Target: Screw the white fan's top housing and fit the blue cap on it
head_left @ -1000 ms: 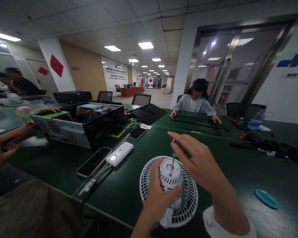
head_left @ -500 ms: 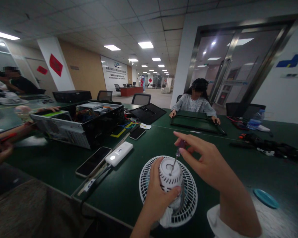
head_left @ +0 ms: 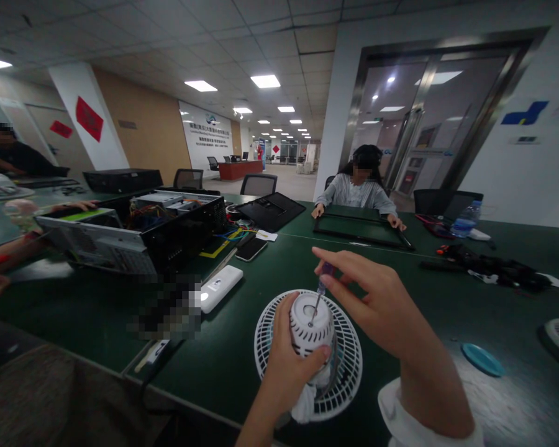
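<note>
Left hand (head_left: pixel 286 366): curled round the near and left sides of a white fan housing (head_left: pixel 314 338). Fingers run up its left flank, tips near the top rim; thumb lies across the lower front, over the slots. Spread is as wide as the housing, which sits within the grip, in contact on both sides.

Housing stands on a round white grille (head_left: pixel 349 344), ringed by its bars; the grille lies on the green bench (head_left: pixel 400 397).

Right hand (head_left: pixel 372 295): above and right of the housing, apart from it. Thumb and fingers nearly closed on the purple handle of a screwdriver (head_left: pixel 321 289); index finger stretches over the handle's top, thumb tip on its near side. Shaft leans, running down and left to the housing's top face, tip at a small recess near the edge; seating depth cannot be told.

Turquoise disc (head_left: pixel 483 359) lies right of the right forearm. White power bank (head_left: pixel 221 288) left of the grille, well apart. Across the bench, a co-worker (head_left: pixel 358 192) holds a black frame (head_left: pixel 363 237) with both hands.
</note>
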Available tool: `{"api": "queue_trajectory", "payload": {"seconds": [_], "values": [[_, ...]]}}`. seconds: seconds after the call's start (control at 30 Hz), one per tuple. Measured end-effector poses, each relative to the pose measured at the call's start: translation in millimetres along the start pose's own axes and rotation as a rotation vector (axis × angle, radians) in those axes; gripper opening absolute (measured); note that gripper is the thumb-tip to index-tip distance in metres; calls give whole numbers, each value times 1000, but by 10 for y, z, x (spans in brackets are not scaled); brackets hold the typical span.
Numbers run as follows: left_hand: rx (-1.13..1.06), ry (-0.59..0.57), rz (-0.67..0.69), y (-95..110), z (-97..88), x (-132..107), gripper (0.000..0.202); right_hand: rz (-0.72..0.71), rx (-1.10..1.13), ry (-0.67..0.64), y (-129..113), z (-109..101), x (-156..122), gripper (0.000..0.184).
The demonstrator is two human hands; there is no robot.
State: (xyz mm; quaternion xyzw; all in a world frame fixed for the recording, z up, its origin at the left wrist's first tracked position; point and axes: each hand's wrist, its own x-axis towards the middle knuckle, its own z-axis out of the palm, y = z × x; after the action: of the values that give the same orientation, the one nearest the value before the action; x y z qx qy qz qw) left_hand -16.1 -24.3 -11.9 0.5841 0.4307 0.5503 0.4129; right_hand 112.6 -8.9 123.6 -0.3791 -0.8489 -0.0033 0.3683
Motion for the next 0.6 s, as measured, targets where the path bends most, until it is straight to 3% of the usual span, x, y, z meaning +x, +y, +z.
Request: {"api": "queue_trajectory", "payload": {"seconds": [0.17, 0.33, 0.5, 0.6], "values": [[12, 14, 29, 14, -1, -1, 71, -8, -164, 108, -29, 92, 20, 19], [27, 18, 26, 27, 1, 1, 71, -43, -76, 29, -51, 60, 0, 36], [12, 24, 27, 27, 14, 3, 72, -34, -165, 50, -43, 99, 24, 18], [8, 24, 26, 16, 13, -1, 72, 27, -216, 76, -30, 129, 44, 21]]}}
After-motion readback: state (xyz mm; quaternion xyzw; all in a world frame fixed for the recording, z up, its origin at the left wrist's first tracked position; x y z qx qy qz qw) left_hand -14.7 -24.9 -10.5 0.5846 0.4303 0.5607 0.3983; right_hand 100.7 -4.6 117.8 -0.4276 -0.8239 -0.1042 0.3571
